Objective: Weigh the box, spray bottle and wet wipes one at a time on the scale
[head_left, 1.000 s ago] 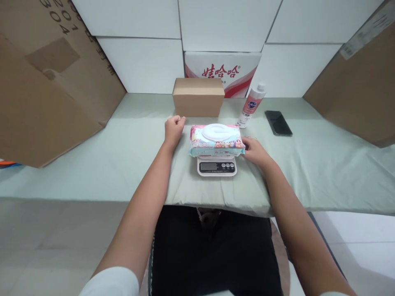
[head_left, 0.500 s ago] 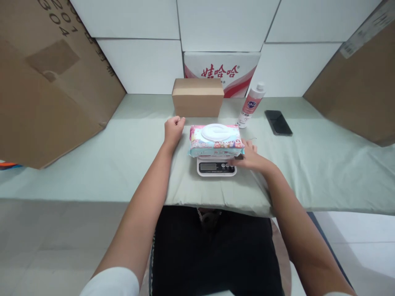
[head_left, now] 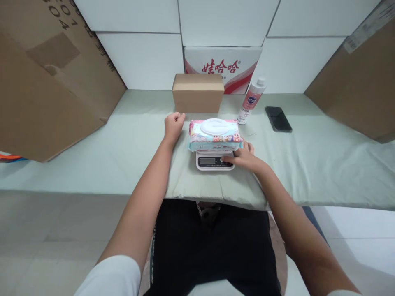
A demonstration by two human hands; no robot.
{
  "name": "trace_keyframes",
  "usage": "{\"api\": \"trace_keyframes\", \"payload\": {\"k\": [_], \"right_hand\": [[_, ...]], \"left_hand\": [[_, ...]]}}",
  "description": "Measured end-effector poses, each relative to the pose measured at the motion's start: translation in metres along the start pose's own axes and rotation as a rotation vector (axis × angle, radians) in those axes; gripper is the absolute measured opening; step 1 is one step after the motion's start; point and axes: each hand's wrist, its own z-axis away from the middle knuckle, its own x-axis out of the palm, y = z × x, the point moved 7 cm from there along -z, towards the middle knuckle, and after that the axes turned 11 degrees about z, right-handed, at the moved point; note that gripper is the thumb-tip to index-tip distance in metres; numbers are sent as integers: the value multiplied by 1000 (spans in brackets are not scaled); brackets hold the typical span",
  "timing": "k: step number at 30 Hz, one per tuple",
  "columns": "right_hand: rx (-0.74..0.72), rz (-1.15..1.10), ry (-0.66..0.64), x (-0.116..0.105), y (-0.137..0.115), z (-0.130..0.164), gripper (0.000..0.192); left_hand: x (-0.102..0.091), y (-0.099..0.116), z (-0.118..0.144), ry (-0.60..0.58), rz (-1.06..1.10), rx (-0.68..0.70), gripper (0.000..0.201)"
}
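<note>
A pack of wet wipes (head_left: 212,137) with a white lid lies on top of a white kitchen scale (head_left: 202,166). The scale's small display looks blank from here. My right hand (head_left: 243,156) is at the scale's right side, its thumb on a button of the front panel and its other fingers apart near the end of the pack. That hand holds nothing. My left hand (head_left: 174,126) rests on the cloth as a closed fist, left of the pack and apart from it, with nothing visible in it.
Behind the pack stands a small brown cardboard box (head_left: 197,96), with a white and red carton (head_left: 243,61) behind it. A pink-labelled bottle (head_left: 250,102) and a black phone (head_left: 278,119) are to the right. Large cardboard boxes flank the green cloth (head_left: 135,135) on both sides.
My right thumb has moved left across the scale's buttons, and the right hand has drawn in slightly. My left fist has stayed still. The view has tilted a little.
</note>
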Motion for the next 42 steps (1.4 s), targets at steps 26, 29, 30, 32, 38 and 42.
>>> {"api": "trace_keyframes", "payload": {"k": [26,29,30,32,38,42], "right_hand": [[-75,-395,275,-16,25,12,75],[-74,-321,284,-14,23,11,77],[-79,-288,286,-12,21,10,78],[-78,-238,293,-9,19,7,81],[-16,-124,292,0,16,4,93],[-4,-89,283,1,13,4,96]], "left_hand": [[-7,14,-6,74,139,157,61],[-5,18,-3,60,139,168,63],[-3,19,-2,49,130,168,63],[0,18,-1,27,107,162,63],[2,13,-1,18,81,151,62],[2,11,-1,8,80,146,61]]}}
